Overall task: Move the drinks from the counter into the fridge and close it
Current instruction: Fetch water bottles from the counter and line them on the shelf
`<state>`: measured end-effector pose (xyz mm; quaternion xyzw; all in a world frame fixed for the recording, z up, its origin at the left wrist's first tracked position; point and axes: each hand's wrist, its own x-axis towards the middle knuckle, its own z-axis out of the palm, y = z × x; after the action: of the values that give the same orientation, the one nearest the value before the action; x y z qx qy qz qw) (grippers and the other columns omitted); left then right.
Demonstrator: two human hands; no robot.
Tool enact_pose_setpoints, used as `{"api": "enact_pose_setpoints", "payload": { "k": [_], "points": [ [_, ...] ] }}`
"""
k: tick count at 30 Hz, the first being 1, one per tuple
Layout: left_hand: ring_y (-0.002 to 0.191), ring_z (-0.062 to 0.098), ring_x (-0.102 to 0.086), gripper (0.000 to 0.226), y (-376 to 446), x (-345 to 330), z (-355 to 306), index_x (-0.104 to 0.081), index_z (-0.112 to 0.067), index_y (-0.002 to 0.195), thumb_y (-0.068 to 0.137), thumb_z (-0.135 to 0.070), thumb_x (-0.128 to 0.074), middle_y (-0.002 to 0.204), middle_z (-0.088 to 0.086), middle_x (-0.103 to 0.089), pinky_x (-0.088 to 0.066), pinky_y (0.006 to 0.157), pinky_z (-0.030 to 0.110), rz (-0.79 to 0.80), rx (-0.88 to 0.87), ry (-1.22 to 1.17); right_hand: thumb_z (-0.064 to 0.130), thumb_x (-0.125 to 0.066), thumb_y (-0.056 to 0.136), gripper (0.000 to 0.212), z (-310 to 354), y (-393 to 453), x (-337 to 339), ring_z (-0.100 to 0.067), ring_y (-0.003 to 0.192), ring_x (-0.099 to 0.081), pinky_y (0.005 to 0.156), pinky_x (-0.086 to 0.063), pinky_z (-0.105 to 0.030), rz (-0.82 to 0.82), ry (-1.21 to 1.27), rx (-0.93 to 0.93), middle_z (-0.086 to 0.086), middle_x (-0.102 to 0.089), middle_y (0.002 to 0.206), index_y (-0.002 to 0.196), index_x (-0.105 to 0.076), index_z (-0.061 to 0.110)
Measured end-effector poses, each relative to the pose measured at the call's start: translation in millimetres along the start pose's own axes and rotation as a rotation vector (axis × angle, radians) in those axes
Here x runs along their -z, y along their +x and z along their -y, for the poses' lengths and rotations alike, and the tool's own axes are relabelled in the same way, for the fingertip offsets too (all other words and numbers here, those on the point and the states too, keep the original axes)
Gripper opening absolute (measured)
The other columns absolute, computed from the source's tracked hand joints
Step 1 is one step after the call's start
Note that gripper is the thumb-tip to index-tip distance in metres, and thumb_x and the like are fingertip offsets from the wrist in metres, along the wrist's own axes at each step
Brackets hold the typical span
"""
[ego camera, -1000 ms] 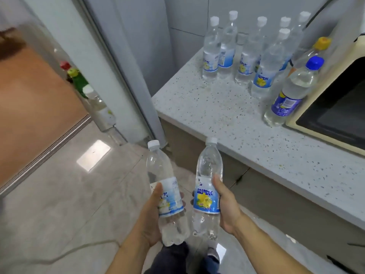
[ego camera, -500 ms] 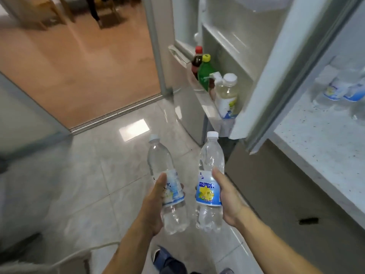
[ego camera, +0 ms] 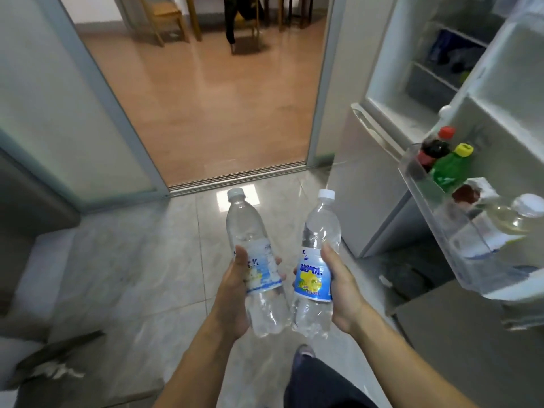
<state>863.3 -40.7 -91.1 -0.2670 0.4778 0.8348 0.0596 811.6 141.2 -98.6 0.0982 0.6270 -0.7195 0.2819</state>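
The fingers (ego camera: pixel 278 262) of the left hand (ego camera: pixel 235 293) wrap the label of a clear bottle (ego camera: pixel 253 260); the thumb lies along its near side. The right hand (ego camera: pixel 343 293) grips a second clear bottle (ego camera: pixel 318 260) the same way, at its blue-and-yellow label. Both bottles stand nearly upright, white caps up, bases almost touching, above the tiled floor (ego camera: pixel 132 275). To the right, the open fridge door (ego camera: pixel 506 128) carries a shelf (ego camera: pixel 435 210) holding a red-capped bottle (ego camera: pixel 435 145), a green bottle (ego camera: pixel 447 169) and a white-capped bottle (ego camera: pixel 512 216).
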Motion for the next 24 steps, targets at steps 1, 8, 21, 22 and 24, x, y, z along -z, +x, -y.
{"api": "enact_pose_setpoints", "payload": {
  "k": [1,8,21,22,24],
  "points": [
    [0.092,0.033,-0.073,0.079,10,3,-7,-0.060,-0.010,0.128,0.075,-0.068,-0.054,0.114,0.018,-0.071,-0.060,0.068,0.038,0.001,0.000,0.020,0.074,-0.049,0.071,0.051,4,12,-5,-0.024,0.089,-0.076,0.075,-0.060,-0.030,0.000,-0.003,0.004,-0.006,-0.078,0.098,0.089,-0.079,0.036],
    [0.087,0.027,-0.075,0.065,104,-6,-72,-0.063,-0.018,0.117,0.075,-0.068,-0.064,0.101,0.010,-0.076,-0.059,0.064,0.031,0.000,-0.037,0.241,0.074,-0.057,0.075,0.056,48,116,-26,-0.026,0.092,-0.075,0.073,-0.059,-0.030,-0.025,0.037,0.024,-0.010,-0.077,0.101,0.097,-0.078,0.027],
    [0.080,0.027,-0.074,0.071,292,-78,-178,-0.060,-0.011,0.122,0.072,-0.060,-0.056,0.098,0.013,-0.076,-0.059,0.063,0.034,0.096,0.030,0.303,0.073,-0.053,0.066,0.079,161,282,-6,-0.026,0.094,-0.074,0.083,-0.058,-0.034,-0.162,0.155,0.025,-0.009,-0.077,0.103,0.118,-0.068,0.016],
    [0.078,0.027,-0.074,0.070,307,-82,-183,-0.060,-0.010,0.122,0.073,-0.059,-0.057,0.097,0.013,-0.076,-0.059,0.062,0.034,0.107,0.046,0.295,0.073,-0.054,0.066,0.079,166,293,-3,-0.026,0.094,-0.074,0.081,-0.059,-0.033,-0.181,0.168,0.028,-0.010,-0.076,0.104,0.118,-0.068,0.016],
    [0.076,0.026,-0.074,0.067,337,-90,-191,-0.061,-0.009,0.121,0.074,-0.056,-0.058,0.095,0.014,-0.076,-0.058,0.059,0.034,0.133,0.081,0.289,0.073,-0.057,0.065,0.081,177,314,-1,-0.029,0.095,-0.074,0.084,-0.059,-0.035,-0.233,0.191,0.031,-0.012,-0.076,0.105,0.119,-0.067,0.014]
  ]
}}
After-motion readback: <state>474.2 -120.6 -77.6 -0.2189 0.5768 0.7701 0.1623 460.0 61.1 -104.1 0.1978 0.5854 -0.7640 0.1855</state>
